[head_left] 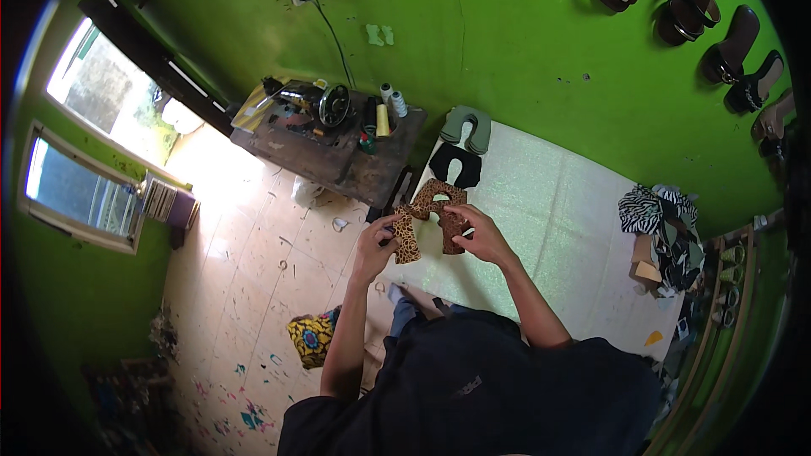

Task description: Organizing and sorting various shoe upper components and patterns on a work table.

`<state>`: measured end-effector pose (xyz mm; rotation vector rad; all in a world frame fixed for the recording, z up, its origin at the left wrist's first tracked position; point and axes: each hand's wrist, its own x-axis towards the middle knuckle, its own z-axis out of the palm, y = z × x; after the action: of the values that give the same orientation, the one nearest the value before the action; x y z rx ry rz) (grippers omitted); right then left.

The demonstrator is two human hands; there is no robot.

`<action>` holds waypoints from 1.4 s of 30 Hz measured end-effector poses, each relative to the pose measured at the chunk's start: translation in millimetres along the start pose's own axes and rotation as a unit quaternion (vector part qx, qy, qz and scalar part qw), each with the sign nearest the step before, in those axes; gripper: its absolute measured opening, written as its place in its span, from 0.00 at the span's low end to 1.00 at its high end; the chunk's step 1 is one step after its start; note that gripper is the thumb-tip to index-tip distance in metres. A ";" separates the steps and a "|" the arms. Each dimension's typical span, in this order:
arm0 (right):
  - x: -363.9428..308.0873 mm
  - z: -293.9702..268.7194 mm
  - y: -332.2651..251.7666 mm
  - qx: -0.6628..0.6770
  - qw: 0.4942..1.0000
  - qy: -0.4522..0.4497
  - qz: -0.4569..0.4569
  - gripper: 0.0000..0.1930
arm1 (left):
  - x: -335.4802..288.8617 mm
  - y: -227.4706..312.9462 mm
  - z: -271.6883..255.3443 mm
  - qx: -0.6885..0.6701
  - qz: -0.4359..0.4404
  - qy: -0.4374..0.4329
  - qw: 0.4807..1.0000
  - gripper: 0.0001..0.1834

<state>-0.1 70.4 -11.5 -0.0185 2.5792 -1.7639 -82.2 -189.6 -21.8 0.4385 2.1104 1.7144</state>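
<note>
Between my hands is a U-shaped leopard-print piece, its open end toward me. One leg of it looks lighter and yellower than the brown rest. My left hand pinches that lighter leg between thumb and fingers. The darker leg is gripped by my right hand, thumb below and fingers above. Just beyond, on the white table, lie a black U-shaped piece and a green U-shaped piece of similar outline.
The white sparkly tabletop extends to the right, with a heap of fabric scraps at its far end. Left of it stands a sewing machine on a dark wooden table with thread spools. A patterned cushion sits low at my left.
</note>
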 end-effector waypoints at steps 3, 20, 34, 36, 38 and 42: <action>12.4 3.2 -6.9 0.033 0.998 0.038 0.042 0.33 | 34.1 3.4 -15.7 0.050 0.005 -0.054 0.997 0.23; 17.6 85.2 1.8 -0.018 0.950 0.277 0.146 0.30 | 130.9 -45.2 -46.1 0.006 0.054 -0.291 0.955 0.23; 48.7 60.2 76.9 -0.032 0.945 0.287 0.155 0.34 | 187.0 -74.0 -10.6 0.100 0.033 -0.303 0.947 0.28; 55.6 56.9 90.3 -0.034 0.945 0.282 0.161 0.34 | 195.9 -83.2 -1.9 0.095 0.017 -0.303 0.948 0.28; 61.1 55.4 104.3 -0.019 0.947 0.279 0.160 0.34 | 204.3 -97.6 6.0 0.090 -0.002 -0.305 0.948 0.28; 67.9 56.4 131.6 -0.026 0.948 0.273 0.159 0.34 | 216.9 -126.5 18.7 0.120 -0.012 -0.294 0.948 0.28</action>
<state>-66.8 64.2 -155.1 0.9570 2.7442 -1.7618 -263.4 -97.5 -170.4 0.8670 1.8578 1.1196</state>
